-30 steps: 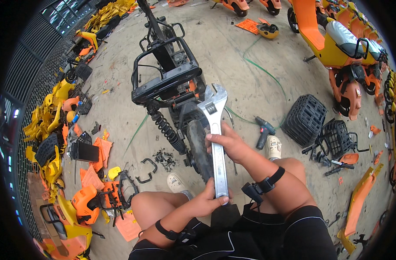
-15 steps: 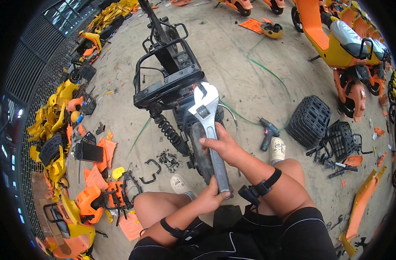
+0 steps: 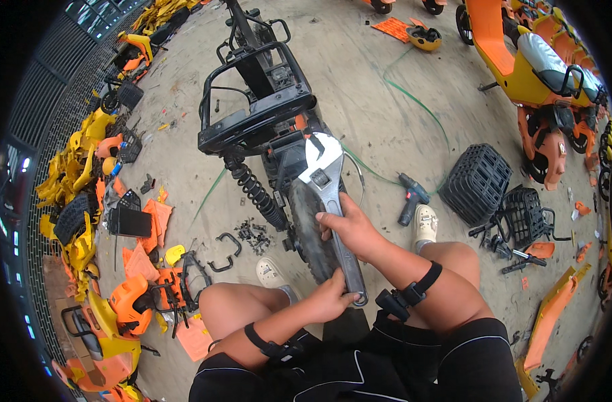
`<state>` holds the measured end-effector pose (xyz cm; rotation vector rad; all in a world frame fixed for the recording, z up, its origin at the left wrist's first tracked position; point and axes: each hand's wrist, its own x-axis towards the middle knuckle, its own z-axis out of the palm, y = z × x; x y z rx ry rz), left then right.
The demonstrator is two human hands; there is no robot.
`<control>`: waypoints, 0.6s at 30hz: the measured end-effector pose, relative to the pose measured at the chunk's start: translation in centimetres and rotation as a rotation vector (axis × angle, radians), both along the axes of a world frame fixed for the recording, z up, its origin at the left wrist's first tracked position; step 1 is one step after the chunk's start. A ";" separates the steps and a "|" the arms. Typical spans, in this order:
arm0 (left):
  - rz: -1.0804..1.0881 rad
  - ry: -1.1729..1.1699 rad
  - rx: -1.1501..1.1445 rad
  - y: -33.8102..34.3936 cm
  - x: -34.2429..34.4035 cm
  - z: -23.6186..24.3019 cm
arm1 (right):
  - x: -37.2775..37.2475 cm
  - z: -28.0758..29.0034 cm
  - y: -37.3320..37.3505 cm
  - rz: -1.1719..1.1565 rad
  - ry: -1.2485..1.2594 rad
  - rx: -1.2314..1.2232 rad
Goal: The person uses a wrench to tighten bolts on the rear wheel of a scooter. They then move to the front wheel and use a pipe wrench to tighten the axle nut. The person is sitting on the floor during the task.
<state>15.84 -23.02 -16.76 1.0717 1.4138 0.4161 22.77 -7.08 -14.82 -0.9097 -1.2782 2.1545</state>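
Note:
A large silver adjustable wrench (image 3: 329,192) is held in both hands, its jaw end pointing away from me over the rear wheel (image 3: 311,231) of a stripped scooter frame (image 3: 260,114). My right hand (image 3: 347,226) wraps the handle just below the head, thumb across it. My left hand (image 3: 333,297) grips the handle near its lower end, by the hanging hole. Nothing shows between the jaws. Beside the wheel stands a black coil shock absorber (image 3: 258,191). The black rear rack of the frame lies beyond the wrench head.
A cordless drill (image 3: 412,198) lies by my right shoe, near black crates (image 3: 477,184). Small bolts (image 3: 252,234) lie scattered left of the wheel. Orange and yellow body panels (image 3: 142,301) pile up at left. A yellow-orange scooter (image 3: 530,87) stands at right.
The wrench and both hands have shifted slightly right and down against the frame, and the wrench head sits a little farther from the rack. Both hands keep their hold.

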 end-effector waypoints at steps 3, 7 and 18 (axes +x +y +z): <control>0.035 -0.096 0.042 -0.8 0.1 -2.3 | 0.3 0.0 0.1 -0.037 0.033 -0.055; 0.014 -0.101 0.113 -0.6 0.1 -1.7 | 0.6 0.4 0.5 -0.072 0.064 -0.114; -0.015 -0.183 0.187 -0.6 -0.7 -1.3 | 0.6 0.9 0.2 -0.107 0.038 -0.125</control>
